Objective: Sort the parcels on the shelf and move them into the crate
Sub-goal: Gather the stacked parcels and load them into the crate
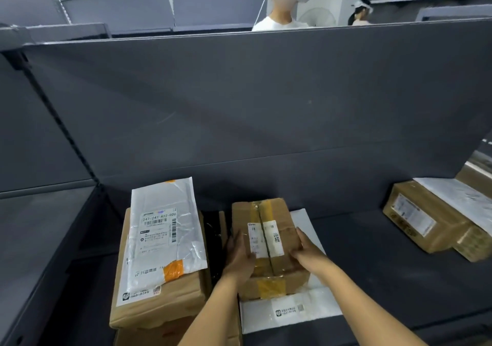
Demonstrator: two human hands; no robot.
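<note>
A small brown cardboard box (270, 242) sits low in the centre of the frame, on the dark grey shelf (386, 260). Yellowish tape runs along its top seam, and a white label crosses that seam. The box rests on a flat white mailer (290, 311), which sticks out beneath it toward the bottom of the frame and to the right.

The left hand (239, 259) presses flat against the box's left side, fingers stretched along the edge, grasping it. The right hand (306, 251) grips the opposite side, fingers curled onto the top near the label. Both bare forearms reach in from the bottom edge.

Just left of the box, with a dark gap between, lies a larger brown parcel (157, 300). A white plastic pouch (166, 231) with a barcode label and a strip of orange tape lies on top of it, tilted slightly. Another brown parcel shows partly beneath this one at the bottom edge.

At the right edge of the frame, well apart from the hands, stands a stack of cardboard boxes (428, 220) with a white bag (458, 199) draped across the top.

The shelf's grey back panel (253, 100) fills the middle of the frame. Above it, at the top, two people (282, 13) wearing white head-mounted devices stand behind the shelving.
</note>
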